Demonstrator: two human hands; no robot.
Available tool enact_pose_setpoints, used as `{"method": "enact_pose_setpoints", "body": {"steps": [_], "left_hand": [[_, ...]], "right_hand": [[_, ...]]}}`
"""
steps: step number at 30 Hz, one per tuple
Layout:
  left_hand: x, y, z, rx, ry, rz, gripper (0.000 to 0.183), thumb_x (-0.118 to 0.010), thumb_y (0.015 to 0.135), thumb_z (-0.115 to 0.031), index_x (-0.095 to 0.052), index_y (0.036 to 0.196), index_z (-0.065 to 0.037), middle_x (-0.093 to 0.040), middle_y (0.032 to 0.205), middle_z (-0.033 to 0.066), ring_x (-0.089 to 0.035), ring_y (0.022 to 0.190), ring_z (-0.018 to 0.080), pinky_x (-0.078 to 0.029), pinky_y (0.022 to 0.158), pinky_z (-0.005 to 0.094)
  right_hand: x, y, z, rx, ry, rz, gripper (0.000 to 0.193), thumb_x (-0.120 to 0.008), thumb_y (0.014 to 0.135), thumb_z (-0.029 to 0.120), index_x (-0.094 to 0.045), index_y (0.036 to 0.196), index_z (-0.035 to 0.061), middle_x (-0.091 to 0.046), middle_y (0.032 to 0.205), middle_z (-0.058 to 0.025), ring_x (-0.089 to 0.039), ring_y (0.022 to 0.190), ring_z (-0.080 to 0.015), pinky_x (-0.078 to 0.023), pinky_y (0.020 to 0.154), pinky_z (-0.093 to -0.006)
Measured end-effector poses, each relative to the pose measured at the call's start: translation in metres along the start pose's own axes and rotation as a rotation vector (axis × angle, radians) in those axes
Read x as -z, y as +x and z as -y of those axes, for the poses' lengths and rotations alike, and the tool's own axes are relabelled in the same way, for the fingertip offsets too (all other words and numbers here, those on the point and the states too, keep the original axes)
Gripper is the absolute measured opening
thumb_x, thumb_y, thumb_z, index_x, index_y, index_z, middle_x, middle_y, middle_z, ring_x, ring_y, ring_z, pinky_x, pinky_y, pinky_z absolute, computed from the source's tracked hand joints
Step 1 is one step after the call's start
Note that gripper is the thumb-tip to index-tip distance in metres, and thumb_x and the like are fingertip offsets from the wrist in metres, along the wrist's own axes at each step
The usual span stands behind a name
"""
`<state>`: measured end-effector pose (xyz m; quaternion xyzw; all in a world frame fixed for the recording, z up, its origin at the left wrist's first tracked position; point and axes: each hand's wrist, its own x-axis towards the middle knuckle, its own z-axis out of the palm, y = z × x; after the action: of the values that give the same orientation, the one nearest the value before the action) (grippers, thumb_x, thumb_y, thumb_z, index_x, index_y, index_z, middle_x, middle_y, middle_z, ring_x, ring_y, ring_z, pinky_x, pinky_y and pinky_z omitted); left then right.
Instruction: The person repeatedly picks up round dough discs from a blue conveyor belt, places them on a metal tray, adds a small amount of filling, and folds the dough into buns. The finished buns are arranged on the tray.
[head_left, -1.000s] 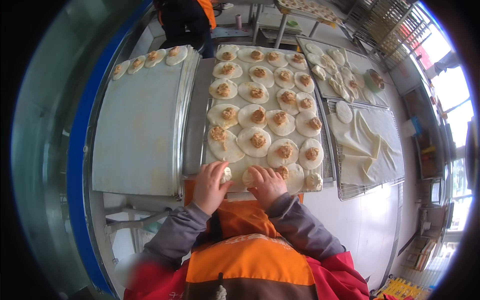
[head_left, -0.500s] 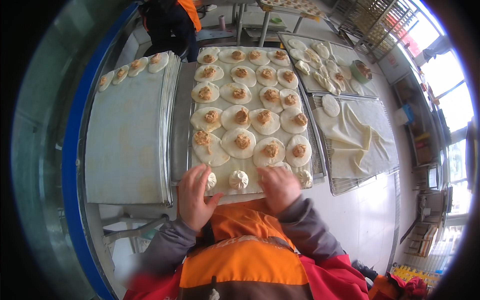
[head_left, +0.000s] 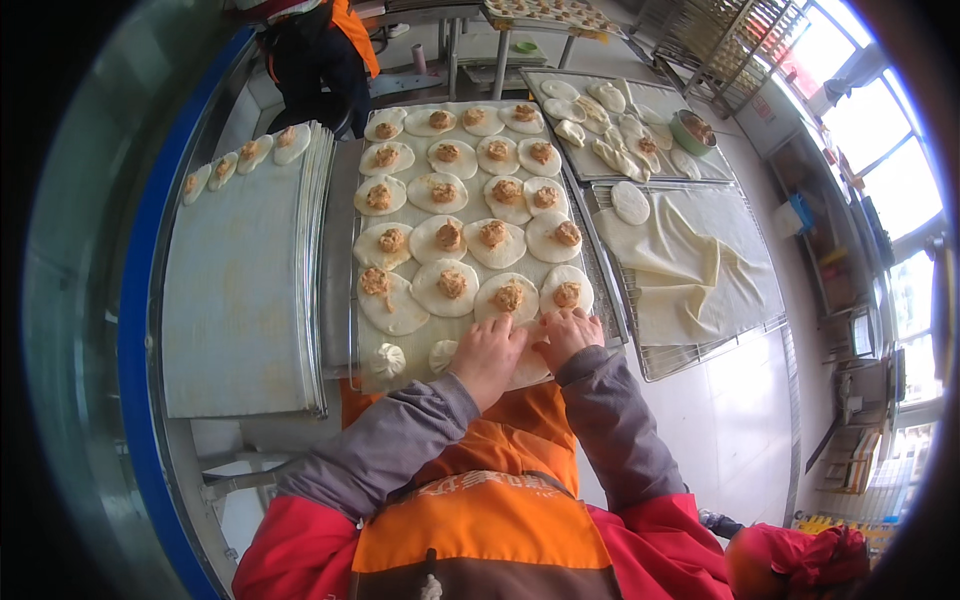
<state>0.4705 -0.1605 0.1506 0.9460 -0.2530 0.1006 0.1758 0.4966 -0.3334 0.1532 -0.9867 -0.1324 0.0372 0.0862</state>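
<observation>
My left hand [head_left: 488, 358] and my right hand [head_left: 572, 335] are close together at the front right of the tray. Their curled fingers close on the edges of a pale dough wrapper [head_left: 533, 333], mostly covered by the hands; its filling is hidden. Left of them, in the front row, sit a pleated bun [head_left: 387, 360] and another pleated bun [head_left: 443, 356], the second partly behind my left hand. Just beyond my fingers lie a flat wrapper with orange-brown filling [head_left: 508, 296] and another filled wrapper [head_left: 567, 294]. Several more filled wrappers cover the tray [head_left: 420, 335] behind.
On the left is a stack of cloth-covered trays [head_left: 240, 300] with several filled wrappers at its far edge. To the right, a rack with crumpled cloth [head_left: 690, 270] holds one dough round [head_left: 630, 203]. A green bowl of filling [head_left: 692, 132] stands beyond. Another person [head_left: 325, 60] is at the far left.
My left hand has moved right from beside the leftmost bun to the dough wrapper, joining my right hand. The view has shifted, so the tray appears further left.
</observation>
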Motion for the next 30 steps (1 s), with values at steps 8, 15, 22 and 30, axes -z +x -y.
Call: {"method": "enact_pose_setpoints", "body": {"steps": [8, 15, 22, 30], "left_hand": [[0.02, -0.021, -0.013, 0.044, -0.412, -0.103, 0.024, -0.061, 0.091, -0.014, -0.059, 0.112, -0.002, -0.061, 0.112, 0.0183, -0.061, 0.099, 0.0349, -0.051, 0.084, 0.0388], [0.048, -0.011, -0.015, -0.058, -0.55, -0.192, 0.048, -0.074, 0.08, -0.013, -0.058, 0.125, -0.006, -0.055, 0.128, 0.0138, -0.059, 0.109, 0.0322, -0.05, 0.091, 0.0385], [0.078, -0.035, -0.031, 0.413, -1.624, -0.263, 0.086, -0.079, 0.083, -0.026, -0.028, 0.149, -0.004, -0.044, 0.14, 0.0105, -0.041, 0.132, 0.0246, -0.035, 0.11, 0.0375], [0.066, -0.062, -0.038, 0.618, -1.963, -0.098, 0.069, -0.068, 0.094, -0.018, -0.029, 0.148, -0.002, -0.053, 0.125, 0.0033, -0.051, 0.115, 0.0122, -0.043, 0.099, 0.0266]], "right_hand": [[0.0, -0.005, 0.001, 0.107, 0.253, -0.115, 0.017, -0.074, 0.075, 0.017, -0.061, 0.085, 0.0102, -0.065, 0.089, -0.0075, -0.063, 0.088, -0.0265, -0.048, 0.078, -0.0371], [0.02, -0.028, 0.007, -0.125, 1.365, -0.069, 0.014, -0.064, 0.087, 0.011, -0.055, 0.095, 0.0044, -0.063, 0.089, -0.009, -0.062, 0.078, -0.0229, -0.051, 0.065, -0.0341], [0.026, -0.065, 0.037, -0.225, 2.195, 0.048, 0.037, -0.053, 0.095, 0.005, -0.05, 0.131, -0.0025, -0.062, 0.12, -0.0134, -0.061, 0.108, -0.0226, -0.05, 0.092, -0.0337], [0.019, -0.088, 0.075, -0.249, 1.829, 0.065, 0.036, -0.047, 0.1, 0.009, -0.049, 0.135, -0.003, -0.063, 0.119, -0.0092, -0.061, 0.104, -0.0157, -0.049, 0.088, -0.0252]]}}
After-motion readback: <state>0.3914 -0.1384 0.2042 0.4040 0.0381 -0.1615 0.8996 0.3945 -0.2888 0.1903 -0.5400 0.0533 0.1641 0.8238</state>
